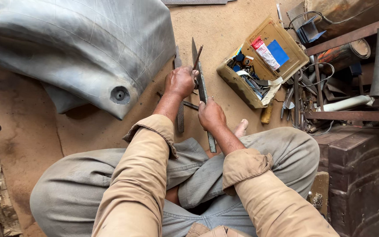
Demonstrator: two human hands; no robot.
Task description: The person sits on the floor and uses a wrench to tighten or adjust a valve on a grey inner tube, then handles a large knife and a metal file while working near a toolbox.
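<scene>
I sit cross-legged on a dirt floor. My right hand (211,115) grips a long flat metal blade (202,81) around its middle; the blade points away from me, its near end over my knee. My left hand (180,81) holds a thin brown rod (198,55) whose tip rests against the upper part of the blade. A second flat grey file (180,120) lies on the ground under my left forearm. A thin dark rod (190,105) lies across the floor between my hands.
A big grey rubber inner tube (75,39) with a round valve patch (120,94) fills the upper left. An open tan box (264,61) of small tools stands right of the blade. Scrap metal, loose tools (294,98), a white pipe (345,104) and a dark metal trunk (358,175) crowd the right side.
</scene>
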